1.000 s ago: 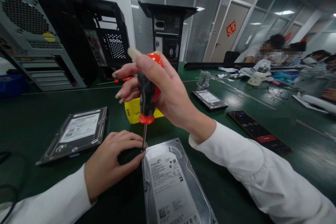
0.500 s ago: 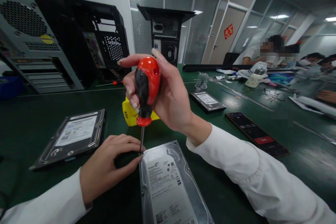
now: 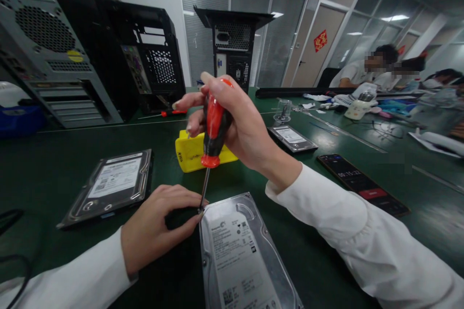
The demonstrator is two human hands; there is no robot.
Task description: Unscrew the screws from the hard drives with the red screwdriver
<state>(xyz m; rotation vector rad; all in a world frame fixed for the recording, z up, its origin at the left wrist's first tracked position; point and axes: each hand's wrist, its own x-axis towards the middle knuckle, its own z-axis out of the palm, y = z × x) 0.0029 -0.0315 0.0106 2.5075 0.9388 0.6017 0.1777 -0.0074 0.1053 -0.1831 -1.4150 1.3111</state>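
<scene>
My right hand (image 3: 242,125) is closed round the red and black handle of a screwdriver (image 3: 214,130), its shaft slanting down to the far left corner of a silver hard drive (image 3: 242,251). At that corner, the thumb and forefinger of my left hand (image 3: 163,224) come together round the screwdriver's tip. Whatever they pinch there is too small to make out. The hard drive lies label up on the green table (image 3: 174,280). Just behind the screwdriver, a yellow plastic box or tray (image 3: 190,154) is partly hidden by my right hand.
Other hard drives lie to the left (image 3: 112,181) and right (image 3: 293,138). A phone (image 3: 362,183) showing a timer rests at the right. Computer cases (image 3: 54,48) stand behind, near a second screwdriver (image 3: 170,113) and a clear cup (image 3: 282,110). Several people sit at the far right.
The screwdriver handle has turned in my right hand and leans further right, with the fingers shifted round it. The left fingers stay at the tip. The whole view has shifted slightly.
</scene>
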